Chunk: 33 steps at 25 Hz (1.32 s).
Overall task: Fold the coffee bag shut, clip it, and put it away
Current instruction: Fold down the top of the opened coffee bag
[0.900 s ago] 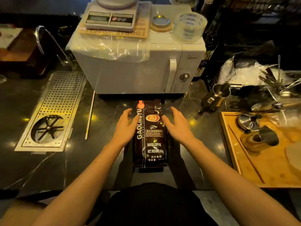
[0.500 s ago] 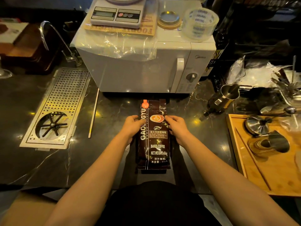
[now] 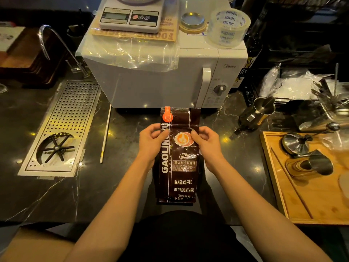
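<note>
A dark brown coffee bag [image 3: 179,174] with white lettering lies flat on the black counter [image 3: 56,195], its top pointing away from me toward the microwave. An orange clip [image 3: 167,115] sits on the bag's top left corner. My left hand [image 3: 151,142] grips the bag's left edge just below the clip, thumb on the front. My right hand [image 3: 206,142] pinches the right edge at the same height. The top flap is flat and unfolded.
A white microwave [image 3: 162,82] stands right behind the bag, carrying a scale [image 3: 130,17], a tape roll [image 3: 228,27] and a lid. A drip tray [image 3: 62,127] is set in the counter at left. A steel pitcher [image 3: 258,112] and a wooden tray [image 3: 309,195] with metal tools are at right.
Both hands went from resting flat beside the bag to closing on its upper edges. The view shifted down and closer.
</note>
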Each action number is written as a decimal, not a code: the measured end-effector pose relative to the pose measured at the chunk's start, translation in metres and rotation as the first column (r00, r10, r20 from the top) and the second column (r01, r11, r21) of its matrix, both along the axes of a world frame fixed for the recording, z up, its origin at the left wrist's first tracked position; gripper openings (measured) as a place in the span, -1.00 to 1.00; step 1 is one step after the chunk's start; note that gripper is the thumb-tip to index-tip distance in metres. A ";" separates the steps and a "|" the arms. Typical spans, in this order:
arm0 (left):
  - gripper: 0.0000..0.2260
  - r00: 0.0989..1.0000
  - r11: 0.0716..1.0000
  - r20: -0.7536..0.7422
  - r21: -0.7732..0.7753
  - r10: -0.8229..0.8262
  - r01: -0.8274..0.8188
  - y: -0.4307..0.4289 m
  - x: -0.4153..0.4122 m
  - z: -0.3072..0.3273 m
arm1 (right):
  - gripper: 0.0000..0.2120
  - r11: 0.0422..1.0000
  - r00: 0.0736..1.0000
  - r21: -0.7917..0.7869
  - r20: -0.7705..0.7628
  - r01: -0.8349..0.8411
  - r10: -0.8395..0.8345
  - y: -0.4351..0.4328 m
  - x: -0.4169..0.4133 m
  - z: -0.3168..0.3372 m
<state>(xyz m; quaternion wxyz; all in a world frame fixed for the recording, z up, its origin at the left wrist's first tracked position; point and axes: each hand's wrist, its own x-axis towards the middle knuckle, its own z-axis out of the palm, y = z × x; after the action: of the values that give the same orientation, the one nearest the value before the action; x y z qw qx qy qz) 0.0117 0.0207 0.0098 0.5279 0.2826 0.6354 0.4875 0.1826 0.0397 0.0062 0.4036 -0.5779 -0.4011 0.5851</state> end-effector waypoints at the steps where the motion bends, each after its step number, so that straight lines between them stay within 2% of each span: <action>1: -0.82 1.000 0.999 -0.018 0.037 -0.007 0.008 -0.001 -0.001 0.007 | -0.97 0.999 1.000 0.041 0.001 0.009 -0.009 -0.002 0.001 0.006; 5: -0.91 0.995 0.979 -0.082 0.195 -0.050 0.065 -0.005 -0.002 0.036 | -0.81 0.975 0.998 0.212 -0.007 0.067 -0.067 -0.009 -0.001 0.031; 8: -0.92 0.985 0.959 -0.150 0.258 -0.083 0.120 -0.010 -0.002 0.048 | -0.74 0.959 0.997 0.274 -0.014 0.078 -0.077 -0.016 -0.003 0.040; 15: -0.87 0.983 0.954 -0.141 0.260 -0.117 0.151 -0.018 -0.005 0.050 | -0.79 0.924 0.990 0.360 0.093 -0.129 0.102 -0.020 0.015 0.054; 22: -0.80 0.963 0.921 -0.137 0.289 -0.230 0.261 -0.019 -0.012 0.054 | -0.76 0.891 0.966 0.374 0.137 -0.257 0.221 -0.006 0.022 0.059; 25: -0.81 0.960 0.923 -0.159 0.276 -0.231 0.268 -0.017 -0.016 0.055 | -0.78 0.884 0.953 0.357 0.138 -0.301 0.269 0.000 0.023 0.062; 33: -0.82 0.959 0.915 -0.177 0.302 -0.223 0.268 -0.017 -0.013 0.057 | -0.77 0.884 0.961 0.381 0.153 -0.273 0.231 0.001 0.016 0.062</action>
<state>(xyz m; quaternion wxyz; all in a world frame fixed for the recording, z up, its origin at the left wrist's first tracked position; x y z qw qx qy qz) -0.0015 0.0040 0.0664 0.4862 0.4760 0.5413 0.4940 0.1987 0.0402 0.0680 0.4121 -0.4560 -0.6035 0.5080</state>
